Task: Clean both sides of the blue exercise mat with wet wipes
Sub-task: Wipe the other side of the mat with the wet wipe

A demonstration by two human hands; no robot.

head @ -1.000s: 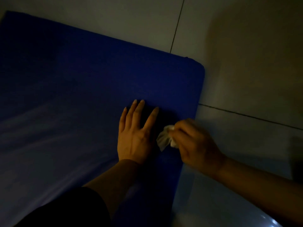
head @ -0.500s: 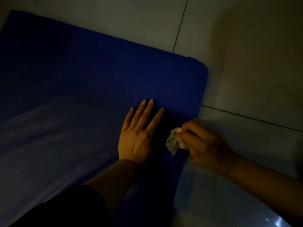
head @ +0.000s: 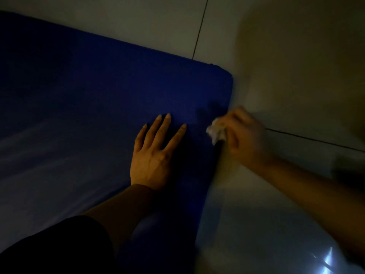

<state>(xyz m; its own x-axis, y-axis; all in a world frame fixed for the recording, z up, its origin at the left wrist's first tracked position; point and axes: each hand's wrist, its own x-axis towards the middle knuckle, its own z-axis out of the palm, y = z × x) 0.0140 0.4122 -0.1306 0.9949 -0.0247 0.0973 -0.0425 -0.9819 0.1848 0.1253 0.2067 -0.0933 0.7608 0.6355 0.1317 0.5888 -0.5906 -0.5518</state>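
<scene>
The blue exercise mat (head: 94, 91) lies flat on the floor and fills the left and middle of the head view in dim light. My left hand (head: 154, 155) rests flat on the mat near its right edge, fingers straight and spread. My right hand (head: 243, 139), blurred by motion, grips a crumpled white wet wipe (head: 216, 131) and holds it against the mat's right edge, just right of my left fingertips.
Pale floor tiles (head: 286, 66) with dark grout lines surround the mat at the top and right. A dark clothed part of my body (head: 53, 248) fills the lower left corner. A bright glare lies on the floor at the bottom right.
My right hand has carried the wipe away from me along the mat's right edge, toward the far corner. My left hand has stayed flat on the mat.
</scene>
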